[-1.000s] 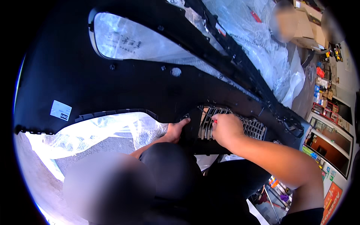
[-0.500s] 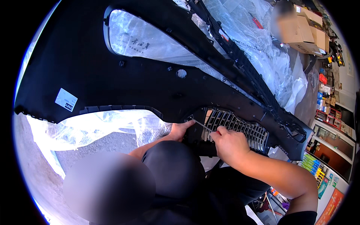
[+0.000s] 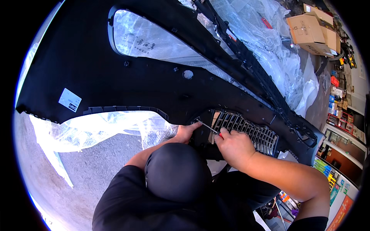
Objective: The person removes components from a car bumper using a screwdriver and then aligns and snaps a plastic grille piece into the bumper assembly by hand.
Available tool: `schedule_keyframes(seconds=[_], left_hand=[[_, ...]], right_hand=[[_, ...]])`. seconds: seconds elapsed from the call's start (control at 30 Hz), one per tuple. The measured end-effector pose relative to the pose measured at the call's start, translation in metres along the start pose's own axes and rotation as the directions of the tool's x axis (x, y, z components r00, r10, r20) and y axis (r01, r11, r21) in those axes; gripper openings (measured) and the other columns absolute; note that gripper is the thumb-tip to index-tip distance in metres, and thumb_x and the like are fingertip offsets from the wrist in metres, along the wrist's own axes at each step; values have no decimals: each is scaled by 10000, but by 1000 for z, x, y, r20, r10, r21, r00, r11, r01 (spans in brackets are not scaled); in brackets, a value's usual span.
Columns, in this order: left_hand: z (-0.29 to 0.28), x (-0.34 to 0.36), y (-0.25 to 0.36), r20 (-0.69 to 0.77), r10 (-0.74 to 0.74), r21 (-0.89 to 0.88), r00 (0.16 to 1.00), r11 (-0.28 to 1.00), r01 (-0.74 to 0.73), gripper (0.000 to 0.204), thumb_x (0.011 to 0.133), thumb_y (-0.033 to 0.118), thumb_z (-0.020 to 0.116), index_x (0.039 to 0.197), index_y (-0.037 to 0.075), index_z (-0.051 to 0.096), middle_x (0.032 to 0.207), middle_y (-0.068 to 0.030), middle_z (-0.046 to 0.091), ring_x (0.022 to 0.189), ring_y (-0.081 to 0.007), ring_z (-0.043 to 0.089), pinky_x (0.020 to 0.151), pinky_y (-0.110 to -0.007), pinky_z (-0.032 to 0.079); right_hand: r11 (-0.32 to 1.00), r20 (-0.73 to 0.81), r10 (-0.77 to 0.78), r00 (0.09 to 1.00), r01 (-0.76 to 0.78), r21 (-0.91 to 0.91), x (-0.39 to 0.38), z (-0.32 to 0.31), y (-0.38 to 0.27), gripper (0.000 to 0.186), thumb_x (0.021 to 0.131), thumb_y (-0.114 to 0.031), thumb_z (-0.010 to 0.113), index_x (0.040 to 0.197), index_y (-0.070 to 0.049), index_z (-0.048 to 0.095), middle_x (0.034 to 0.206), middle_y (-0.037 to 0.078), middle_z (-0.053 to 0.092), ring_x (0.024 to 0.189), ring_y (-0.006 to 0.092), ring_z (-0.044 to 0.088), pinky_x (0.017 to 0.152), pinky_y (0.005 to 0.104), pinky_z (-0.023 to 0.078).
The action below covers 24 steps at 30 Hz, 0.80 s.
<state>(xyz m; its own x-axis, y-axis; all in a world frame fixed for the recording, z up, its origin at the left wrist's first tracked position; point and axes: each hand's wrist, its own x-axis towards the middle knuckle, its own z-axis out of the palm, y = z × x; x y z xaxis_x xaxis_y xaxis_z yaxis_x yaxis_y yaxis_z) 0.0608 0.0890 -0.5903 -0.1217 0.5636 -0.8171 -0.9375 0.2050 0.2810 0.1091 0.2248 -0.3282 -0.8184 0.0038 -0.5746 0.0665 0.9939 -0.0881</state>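
A large black car bumper (image 3: 146, 84) lies inner side up across the view, with a silver mesh grille (image 3: 246, 129) set in its lower middle. My right hand (image 3: 234, 147) is closed around the red handle of a screwdriver (image 3: 208, 126). Its thin metal shaft points up and left, the tip at the bumper near the grille's left end. Right beside that tip, my left hand (image 3: 187, 132) grips the bumper's edge, some fingers hidden beneath it. A dark rounded shape (image 3: 177, 171) covers part of my left forearm.
Clear plastic wrap (image 3: 254, 50) lies under and behind the bumper, over grey ground (image 3: 104, 158). A long black trim strip (image 3: 246, 63) runs along the far side. Cardboard boxes (image 3: 308, 30) stand at the upper right, with stocked shelves (image 3: 341, 119) below them.
The view has shifted slightly, so the bumper sits a little to the right. Both hands keep their places, and the screwdriver's red handle now shows at my right fingers.
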Motion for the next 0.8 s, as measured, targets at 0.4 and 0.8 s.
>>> schedule_keyframes(seconds=[0.4, 0.8], left_hand=[[-2, 1, 0, -82, -56, 68, 995, 996, 61, 345, 886, 145, 782, 1158, -26, 658, 1073, -144, 722, 928, -277, 720, 832, -427, 604], [-8, 11, -4, -43, -133, 6, 990, 991, 134, 536, 835, 170, 845, 1264, -38, 600, 1156, -150, 698, 1000, -270, 701, 893, -411, 579]], right_hand=[[868, 89, -164, 982, 187, -461, 14, 11, -24, 186, 765, -116, 651, 869, 19, 724, 922, 187, 657, 642, 226, 621, 493, 315, 479], [893, 245, 299, 922, -360, 268, 31, -2, -34, 160, 824, -65, 650, 962, -5, 705, 951, 192, 688, 831, 332, 739, 742, 398, 606]])
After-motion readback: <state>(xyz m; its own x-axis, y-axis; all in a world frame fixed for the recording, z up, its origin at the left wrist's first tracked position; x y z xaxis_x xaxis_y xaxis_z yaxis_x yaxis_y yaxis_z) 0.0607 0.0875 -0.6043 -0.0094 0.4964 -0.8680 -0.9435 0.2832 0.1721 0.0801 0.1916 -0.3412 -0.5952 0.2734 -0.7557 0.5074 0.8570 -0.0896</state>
